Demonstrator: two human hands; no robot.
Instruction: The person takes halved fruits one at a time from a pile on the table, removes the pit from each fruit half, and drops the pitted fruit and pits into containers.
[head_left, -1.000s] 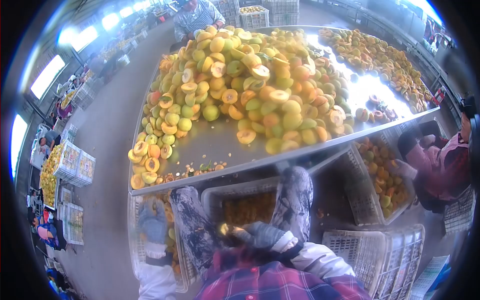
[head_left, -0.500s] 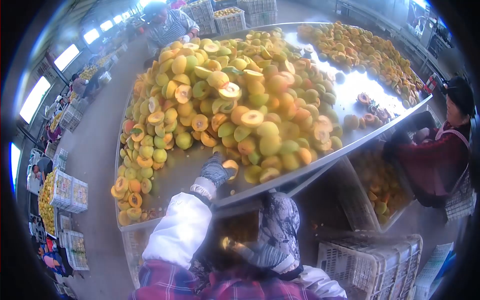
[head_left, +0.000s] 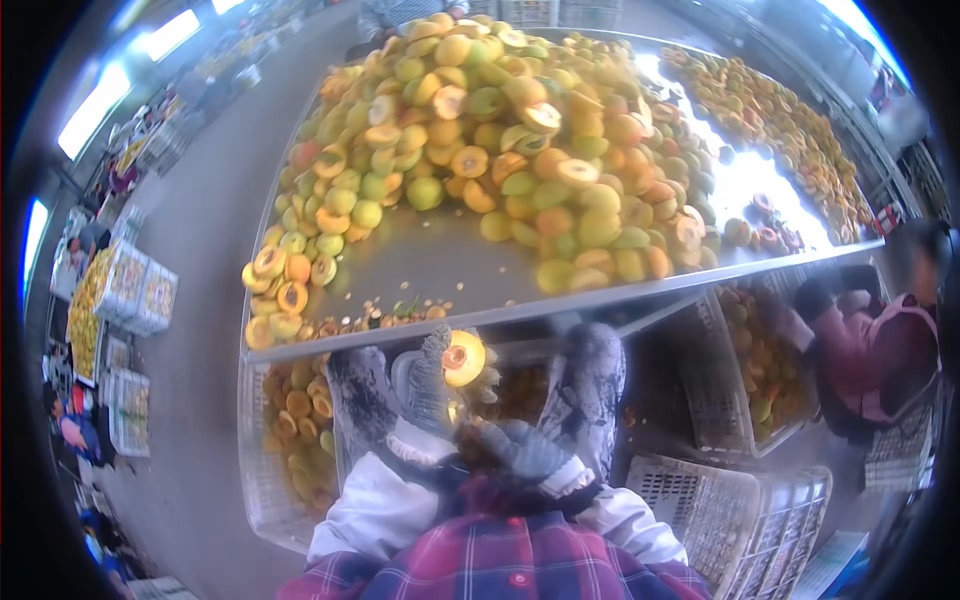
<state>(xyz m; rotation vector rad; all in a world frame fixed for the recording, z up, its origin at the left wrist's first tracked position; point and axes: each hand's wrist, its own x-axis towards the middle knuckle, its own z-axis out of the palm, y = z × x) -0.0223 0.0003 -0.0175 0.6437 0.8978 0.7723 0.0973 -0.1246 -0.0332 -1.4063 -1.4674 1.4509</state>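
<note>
We held a fruit (head_left: 464, 360) in our left hand (head_left: 430, 376) (near the bench (head_left: 430, 252)); we could not tell what our right hand (head_left: 520, 449) held.

High Eye, Looking Down

One camera sits on the person's head and looks forward and down. Its wide view is round, with dark corners and bent lines. The shirt (head_left: 515, 560) is closest, at the bottom edge. Just past it are the left hand (head_left: 430, 380) and right hand (head_left: 520, 450), seen from above. The table (head_left: 420, 250) comes next, farther out, and the camera looks down on its top and the fruit (head_left: 600, 215). Floor (head_left: 205, 250) and small, far windows (head_left: 95, 110) lean along the left side. Another person (head_left: 880, 350) shows at the right.
</note>
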